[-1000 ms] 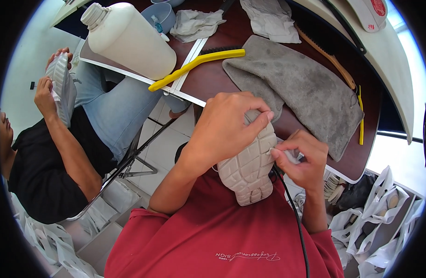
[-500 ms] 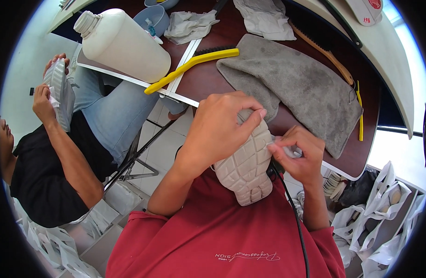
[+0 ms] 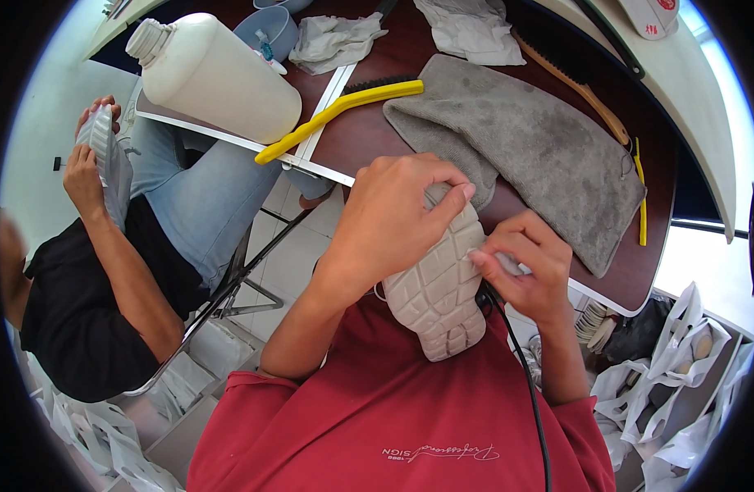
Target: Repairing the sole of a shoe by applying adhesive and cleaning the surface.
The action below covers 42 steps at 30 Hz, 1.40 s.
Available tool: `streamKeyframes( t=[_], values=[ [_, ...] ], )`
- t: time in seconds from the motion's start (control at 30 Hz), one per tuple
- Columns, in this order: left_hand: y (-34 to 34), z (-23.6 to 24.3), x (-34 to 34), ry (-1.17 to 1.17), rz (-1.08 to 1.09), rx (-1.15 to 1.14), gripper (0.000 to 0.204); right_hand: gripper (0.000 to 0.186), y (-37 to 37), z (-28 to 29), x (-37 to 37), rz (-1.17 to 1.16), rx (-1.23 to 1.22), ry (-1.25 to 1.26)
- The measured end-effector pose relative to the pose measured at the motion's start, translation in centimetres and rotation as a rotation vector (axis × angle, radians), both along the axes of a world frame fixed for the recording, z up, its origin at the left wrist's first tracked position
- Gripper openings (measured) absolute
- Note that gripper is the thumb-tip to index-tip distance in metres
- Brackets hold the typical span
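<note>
A shoe (image 3: 434, 283) with a pale, off-white sole is held sole up over my lap, its blocky tread facing me. My left hand (image 3: 393, 217) grips its far end, thumb and fingers closed round the edge. At the sole's right edge is my right hand (image 3: 537, 266), its thumb and fingers pinched together against the tread. Between those fingers shows a small whitish piece (image 3: 510, 264); its kind is unclear. Just beyond both hands, a folded grey towel (image 3: 533, 139) lies on the dark red table (image 3: 356, 135).
On the table are a big white bottle (image 3: 221, 82), a yellow-handled brush (image 3: 336, 115), a wooden-handled brush (image 3: 586, 94), blue bowls (image 3: 270, 31) and crumpled white cloths (image 3: 336, 41). A co-worker (image 3: 90, 287) at left holds another shoe (image 3: 106, 164). White bags (image 3: 672, 361) stand lower right.
My right hand has shifted slightly left and up along the sole's edge, and the whitish piece shows less. The left hand still grips the shoe. The co-worker's lower hand has moved slightly.
</note>
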State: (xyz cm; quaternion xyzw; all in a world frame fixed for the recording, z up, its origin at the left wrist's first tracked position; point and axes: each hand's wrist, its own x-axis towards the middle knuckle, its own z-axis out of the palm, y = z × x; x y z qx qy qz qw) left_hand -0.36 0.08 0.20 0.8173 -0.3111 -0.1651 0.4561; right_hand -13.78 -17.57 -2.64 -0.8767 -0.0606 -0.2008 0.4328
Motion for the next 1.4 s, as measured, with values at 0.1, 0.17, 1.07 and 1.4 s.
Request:
streamKeyframes(
  t=[0.1, 0.17, 1.07, 1.4],
  values=[
    [-0.1, 0.1, 0.0, -0.006, 0.012, 0.010, 0.023, 0.014, -0.3, -0.1, -0.2, -0.019, -0.023, 0.008],
    [-0.1, 0.2, 0.0, -0.005, 0.011, 0.024, 0.023, 0.015, 0.1, 0.2, -0.3, -0.034, -0.050, 0.001],
    [0.7, -0.3, 0.4, 0.033, -0.012, 0.052, 0.025, 0.017, 0.5, -0.8, -0.1, 0.014, -0.012, -0.055],
    [2.3, -1.1, 1.1, 0.370, -0.089, -0.135, 0.027, 0.012, -2.3, -0.2, -1.7, -0.260, 0.122, 0.000]
  ],
)
